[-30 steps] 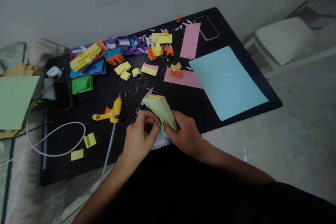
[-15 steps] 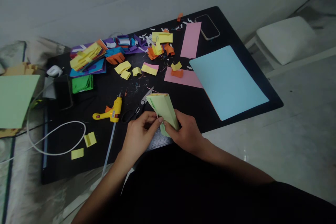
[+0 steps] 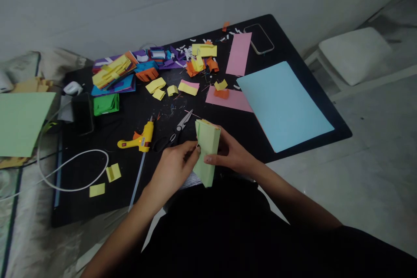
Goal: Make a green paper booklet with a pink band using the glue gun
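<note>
A light green folded paper packet (image 3: 209,147), with some yellow and orange at its top end, is held upright at the table's near edge. My right hand (image 3: 231,150) grips it from the right, thumb across its face and fingers behind. My left hand (image 3: 177,160) pinches the packet's left edge between thumb and fingers. Just beyond my left hand lie black-handled scissors (image 3: 176,132), blades pointing away. To their left a yellow glue gun (image 3: 141,139) rests on its side, a long glue stick (image 3: 137,180) coming out of its back.
On the black table (image 3: 182,113) lie a light blue sheet (image 3: 285,106), pink strips (image 3: 239,54), yellow folded pieces (image 3: 156,85), a green bundle (image 3: 106,104), a phone (image 3: 259,39) and a looped white cable (image 3: 73,190). Paper scraps spread along the back. A white stool (image 3: 355,54) stands right.
The green packet has turned more upright, showing its side edge. My right hand has shifted its hold, with the thumb now across the packet; my left hand still pinches its left edge.
</note>
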`<state>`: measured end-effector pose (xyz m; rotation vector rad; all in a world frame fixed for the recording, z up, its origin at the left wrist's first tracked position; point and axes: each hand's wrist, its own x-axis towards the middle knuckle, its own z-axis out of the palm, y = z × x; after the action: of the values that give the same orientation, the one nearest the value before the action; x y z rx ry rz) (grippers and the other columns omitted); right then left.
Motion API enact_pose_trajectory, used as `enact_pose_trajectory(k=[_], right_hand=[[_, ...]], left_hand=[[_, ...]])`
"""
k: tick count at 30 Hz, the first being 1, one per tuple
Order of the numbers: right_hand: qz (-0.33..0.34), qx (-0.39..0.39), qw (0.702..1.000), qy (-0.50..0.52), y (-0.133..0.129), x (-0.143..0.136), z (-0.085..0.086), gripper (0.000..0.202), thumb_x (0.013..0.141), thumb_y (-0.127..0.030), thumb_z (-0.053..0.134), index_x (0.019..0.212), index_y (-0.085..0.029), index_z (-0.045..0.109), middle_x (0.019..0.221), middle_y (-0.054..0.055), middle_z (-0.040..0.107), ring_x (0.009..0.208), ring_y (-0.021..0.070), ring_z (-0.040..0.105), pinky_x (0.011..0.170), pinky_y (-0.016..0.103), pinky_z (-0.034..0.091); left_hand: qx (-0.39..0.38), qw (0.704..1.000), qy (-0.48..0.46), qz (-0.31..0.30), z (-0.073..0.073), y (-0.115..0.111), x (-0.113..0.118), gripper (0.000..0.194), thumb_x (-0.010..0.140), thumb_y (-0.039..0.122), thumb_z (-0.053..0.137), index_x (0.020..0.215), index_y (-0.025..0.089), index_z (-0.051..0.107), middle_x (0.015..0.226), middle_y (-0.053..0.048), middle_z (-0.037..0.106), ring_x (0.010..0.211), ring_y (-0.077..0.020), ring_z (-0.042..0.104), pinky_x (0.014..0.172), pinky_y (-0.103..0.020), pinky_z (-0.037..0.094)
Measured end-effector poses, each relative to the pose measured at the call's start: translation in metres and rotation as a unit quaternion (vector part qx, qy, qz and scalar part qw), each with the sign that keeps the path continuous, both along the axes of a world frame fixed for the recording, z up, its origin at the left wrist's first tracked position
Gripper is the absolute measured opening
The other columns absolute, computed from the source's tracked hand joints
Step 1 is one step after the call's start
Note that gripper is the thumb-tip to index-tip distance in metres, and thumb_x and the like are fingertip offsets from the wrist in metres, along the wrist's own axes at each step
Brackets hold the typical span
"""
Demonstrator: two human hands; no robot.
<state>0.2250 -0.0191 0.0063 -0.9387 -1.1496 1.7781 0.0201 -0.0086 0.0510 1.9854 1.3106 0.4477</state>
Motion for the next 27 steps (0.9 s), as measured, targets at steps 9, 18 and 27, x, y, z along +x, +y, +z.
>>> enact_pose_trajectory(k=[9, 18, 27], right_hand=[[-0.047, 0.034, 0.995, -0.080, -0.0052, -0.0097, 0.0076, 0.089, 0.068, -0.035, 0.097, 0.144, -0.026, 0.051, 0.128, 0.009, 0.070, 0.113, 0.0266, 0.072, 0.086, 0.040, 0.066], [-0.055, -0.002, 0.997, -0.057, -0.0054, -0.0070, 0.0047, 0.091, 0.065, -0.034, 0.099, 0.144, -0.032, 0.054, 0.125, 0.006, 0.069, 0.113, 0.0279, 0.072, 0.084, 0.039, 0.065], [-0.064, -0.005, 0.997, -0.046, -0.0048, -0.0060, 0.0059, 0.083, 0.066, -0.032, 0.098, 0.138, -0.030, 0.059, 0.118, 0.005, 0.073, 0.111, 0.0278, 0.073, 0.084, 0.041, 0.066]], left_hand=[[0.022, 0.997, 0.065, -0.025, -0.0041, -0.0079, 0.0029, 0.013, 0.102, 0.020, 0.050, 0.097, 0.021, 0.062, 0.074, -0.003, 0.073, 0.063, -0.0203, 0.072, 0.056, -0.028, 0.045], [-0.003, 0.995, 0.095, -0.041, 0.0028, -0.0061, 0.0054, 0.011, 0.101, 0.016, 0.046, 0.099, 0.020, 0.056, 0.075, -0.003, 0.070, 0.066, -0.0223, 0.072, 0.061, -0.030, 0.045], [-0.011, 0.996, 0.073, -0.039, 0.0020, -0.0056, 0.0039, 0.011, 0.102, 0.018, 0.046, 0.094, 0.021, 0.053, 0.072, -0.001, 0.066, 0.061, -0.0198, 0.068, 0.058, -0.029, 0.040]])
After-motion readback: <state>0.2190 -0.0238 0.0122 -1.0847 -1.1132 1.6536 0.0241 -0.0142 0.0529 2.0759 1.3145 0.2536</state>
